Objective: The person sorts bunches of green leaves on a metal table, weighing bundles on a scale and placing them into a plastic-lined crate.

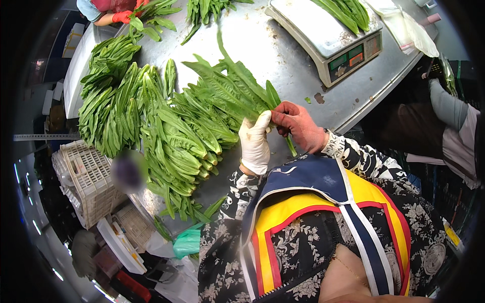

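Note:
My left hand (255,146), in a white glove, grips the base of a loose bunch of long-leaf lettuce (237,89), its leaves fanning up and away. Close beside it my right hand (301,127), in a faded red glove, pinches a single lettuce leaf (273,94) at the bunch's base. A pale stalk (291,147) pokes out below the right hand. To the left of both hands lies a heap of lettuce (178,142), many cut ends facing me. Further left, more lettuce bunches (113,110) are piled on the metal table (295,72).
A digital scale (329,45) carrying lettuce (346,15) stands at the back right, beside plastic bags (409,32). Another person's red-gloved hand (123,17) handles greens at the far left. Plastic crates (89,178) and a green bag (187,242) are below the table's left side.

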`<move>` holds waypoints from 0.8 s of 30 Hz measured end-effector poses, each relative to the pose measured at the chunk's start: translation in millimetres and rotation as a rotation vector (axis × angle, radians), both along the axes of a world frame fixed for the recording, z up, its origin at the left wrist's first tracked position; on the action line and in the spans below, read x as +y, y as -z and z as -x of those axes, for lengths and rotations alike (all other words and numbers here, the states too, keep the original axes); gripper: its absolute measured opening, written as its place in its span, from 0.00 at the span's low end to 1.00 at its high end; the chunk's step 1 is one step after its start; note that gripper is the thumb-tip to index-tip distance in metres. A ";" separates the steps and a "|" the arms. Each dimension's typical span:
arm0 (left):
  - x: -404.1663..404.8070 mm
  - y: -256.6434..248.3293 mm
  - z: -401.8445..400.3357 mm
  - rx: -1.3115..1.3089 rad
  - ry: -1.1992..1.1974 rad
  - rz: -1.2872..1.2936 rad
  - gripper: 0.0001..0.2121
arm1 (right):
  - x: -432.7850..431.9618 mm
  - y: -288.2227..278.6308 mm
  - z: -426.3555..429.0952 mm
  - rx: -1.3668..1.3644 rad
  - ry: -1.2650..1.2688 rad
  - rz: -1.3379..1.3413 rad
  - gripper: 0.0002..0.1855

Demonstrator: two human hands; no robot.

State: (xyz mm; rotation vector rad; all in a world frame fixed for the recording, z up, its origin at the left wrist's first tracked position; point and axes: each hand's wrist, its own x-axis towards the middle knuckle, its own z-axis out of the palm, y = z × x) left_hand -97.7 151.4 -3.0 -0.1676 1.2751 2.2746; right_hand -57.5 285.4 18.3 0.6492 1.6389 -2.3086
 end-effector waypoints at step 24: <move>-64.1 -41.8 -5.7 -0.095 -0.393 0.027 0.07 | -8.3 27.2 64.3 -0.065 -0.437 -0.767 0.24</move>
